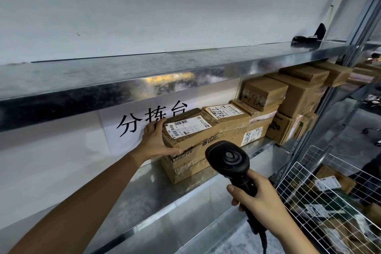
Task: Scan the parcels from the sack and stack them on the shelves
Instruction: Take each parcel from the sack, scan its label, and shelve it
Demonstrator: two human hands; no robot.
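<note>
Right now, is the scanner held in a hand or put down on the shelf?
Held: the right hand grips the scanner by its handle, its head up before the boxes on the shelf.

Bare lower shelf (144, 196) lies open left of the left hand (156, 140) pressing the parcel (206, 144); stacked boxes (296, 93) crowd its right, the upper shelf (103, 99) overhangs, a scanner (228, 159) in front.

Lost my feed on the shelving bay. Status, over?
Left hand flat against end of labelled parcel on shelf. Right hand, grip on barcode scanner, pointed toward the parcel. More cardboard boxes stacked tight to its right.
</note>
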